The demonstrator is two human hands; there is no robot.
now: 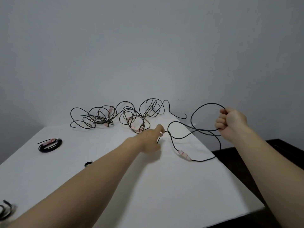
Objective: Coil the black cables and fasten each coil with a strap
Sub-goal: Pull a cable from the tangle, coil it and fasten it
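Right hand (231, 124) was raised over the desk's (164, 186) right edge, fingers clamped round a loop of black cable (209, 104). Left hand (150, 139), blurred, seemingly pinched the same cable lower down. Loose cables (105, 117) lay tangled at the far edge, a finished coil (50, 145) near the left edge.

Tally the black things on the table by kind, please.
Wound coil: 1
Loose strap: 1
Cable being coiled: 1
Tangled cable heap: 1, strands uncountable
Blurred black bundle, cut off at the edge: 1
Total: 5
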